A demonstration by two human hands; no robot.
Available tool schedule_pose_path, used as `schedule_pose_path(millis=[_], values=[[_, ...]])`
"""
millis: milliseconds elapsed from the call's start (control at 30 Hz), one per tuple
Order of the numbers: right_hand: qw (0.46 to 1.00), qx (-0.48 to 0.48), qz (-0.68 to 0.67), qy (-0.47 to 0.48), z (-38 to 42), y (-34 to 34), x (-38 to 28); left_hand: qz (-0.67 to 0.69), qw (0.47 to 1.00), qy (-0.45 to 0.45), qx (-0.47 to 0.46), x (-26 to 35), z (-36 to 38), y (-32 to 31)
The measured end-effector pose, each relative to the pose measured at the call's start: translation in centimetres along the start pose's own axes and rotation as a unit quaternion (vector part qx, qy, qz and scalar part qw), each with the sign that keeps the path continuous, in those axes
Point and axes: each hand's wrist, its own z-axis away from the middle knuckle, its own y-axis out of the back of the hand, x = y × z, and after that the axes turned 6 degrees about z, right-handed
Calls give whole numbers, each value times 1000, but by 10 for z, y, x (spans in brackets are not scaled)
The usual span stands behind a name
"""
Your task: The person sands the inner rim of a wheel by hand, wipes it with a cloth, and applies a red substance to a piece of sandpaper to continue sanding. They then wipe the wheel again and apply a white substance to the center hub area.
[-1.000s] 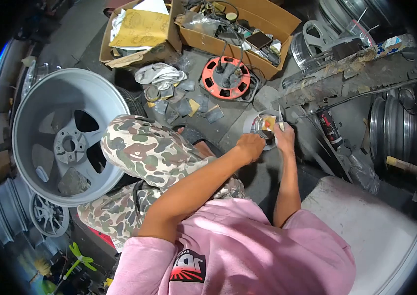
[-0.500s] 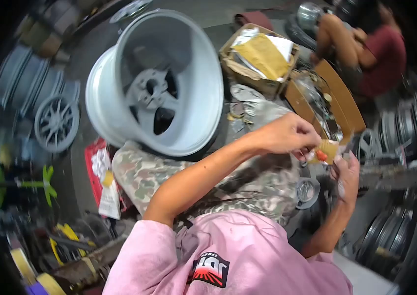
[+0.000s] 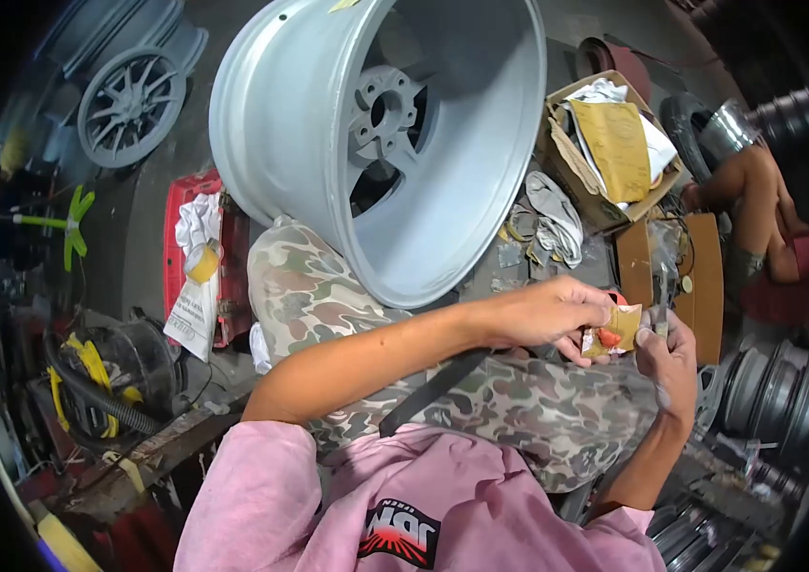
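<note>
My left hand (image 3: 557, 319) is closed on the edge of a small yellow piece (image 3: 625, 329) with an orange-red dab (image 3: 607, 337) on it. At the other side of this piece, my right hand (image 3: 668, 357) is pinched round a thin, flat, greyish tool (image 3: 661, 322). Both hands are above my camouflage-clad leg (image 3: 538, 410). Beyond my legs a large grey wheel rim (image 3: 280, 124) stands tilted, with its hollow side facing right and its spokes and hub showing inside.
An open carton (image 3: 604, 214) holds papers and a yellow envelope; another carton (image 3: 706, 286) is beside it. At left are a red case (image 3: 174, 234) with cloth and tape, a spoked wheel (image 3: 132, 107) and a hose (image 3: 109, 396). Another person's leg (image 3: 757, 195) shows at right.
The view has shifted, so the large rim looks nearer and farther right. My hands appear slightly lower over my leg, both still at the yellow piece.
</note>
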Motion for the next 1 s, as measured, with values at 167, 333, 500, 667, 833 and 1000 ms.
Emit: schedule_pose_path(millis=[167,333,500,667,833,1000], values=[[998,27,-54,-11,-62,21,24,104,992,-37,68,0,6,7],[985,94,140,43,-86,-5,56,143,987,11,68,-14,4,8],[971,77,224,41,-91,-16,51,84,990,85,79,-31,6,-3],[961,64,263,52,-94,-17,62,56,990,52,122,-42,4,12],[926,67,371,24,-90,-22,44,-111,966,-118,202,-34,3,40],[928,64,366,22,-83,-20,41,189,940,-138,247,12,9,37]])
